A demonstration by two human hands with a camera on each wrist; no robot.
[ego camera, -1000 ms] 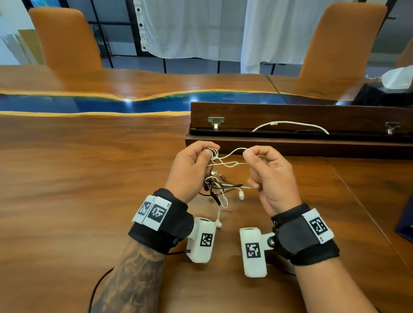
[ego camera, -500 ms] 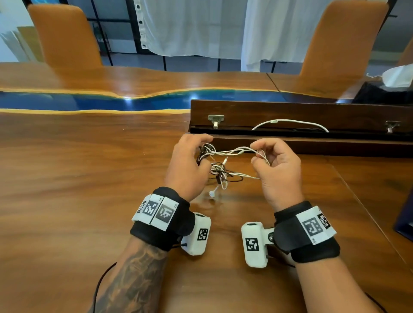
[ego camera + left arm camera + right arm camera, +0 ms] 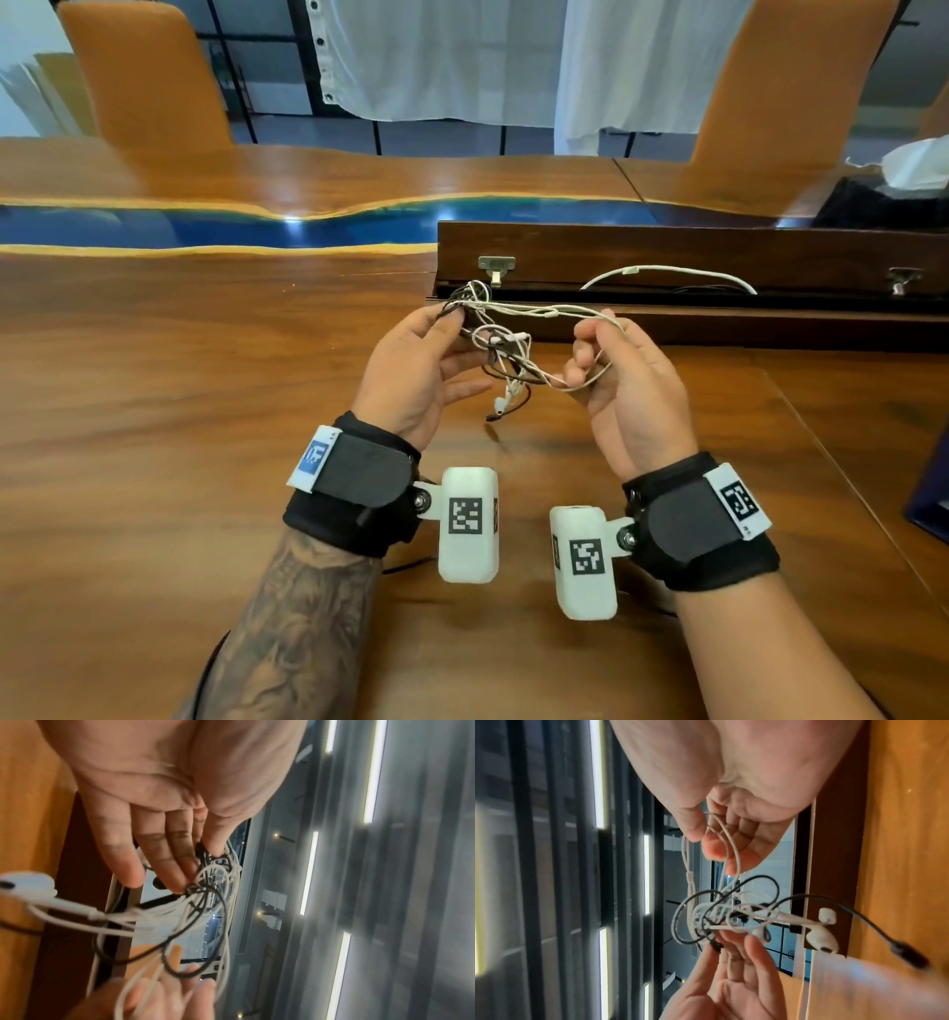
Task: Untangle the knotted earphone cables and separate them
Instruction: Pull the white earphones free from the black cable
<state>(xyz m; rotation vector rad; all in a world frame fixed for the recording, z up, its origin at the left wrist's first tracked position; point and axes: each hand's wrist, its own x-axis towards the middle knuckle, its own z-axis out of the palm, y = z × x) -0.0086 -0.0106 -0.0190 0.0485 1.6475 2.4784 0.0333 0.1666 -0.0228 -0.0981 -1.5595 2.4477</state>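
The tangle (image 3: 500, 354) of white and black earphone cables is held in the air above the counter (image 3: 154, 411), between the two hands; no part is seen resting on the wood.

Left hand (image 3: 411, 375): thumb and fingertips (image 3: 180, 880) are pinched on the dense knot, where black loops are bunched tightest. The remaining fingers are extended, palm turned inward.

Right hand (image 3: 631, 390): a loop of white cable (image 3: 544, 311) is pinched between thumb and forefinger, the other fingers loosely curled with the loop passing over them.

Key relation: the white strand is stretched roughly level from the left fingertips across to the right fingertips, so the long axis lies hand to hand, left–right. The knot sits at the left fingers, well nearer them than the right. Below both sets of fingers, white earbuds (image 3: 821, 939) and a black plug (image 3: 908, 953) hang free.

Judgement: the step in hand is the drawing of a white loop out of the knot. The coming move probably turns on the right fingers pulling away along that axis while the left fingers anchor the knot. Risk: tightening instead of loosening if the loop is crossed by black strands; the crossings cannot be resolved in the wrist views.

Beyond the fingers, an open wooden case (image 3: 693, 252) holds another white cable (image 3: 667, 271).
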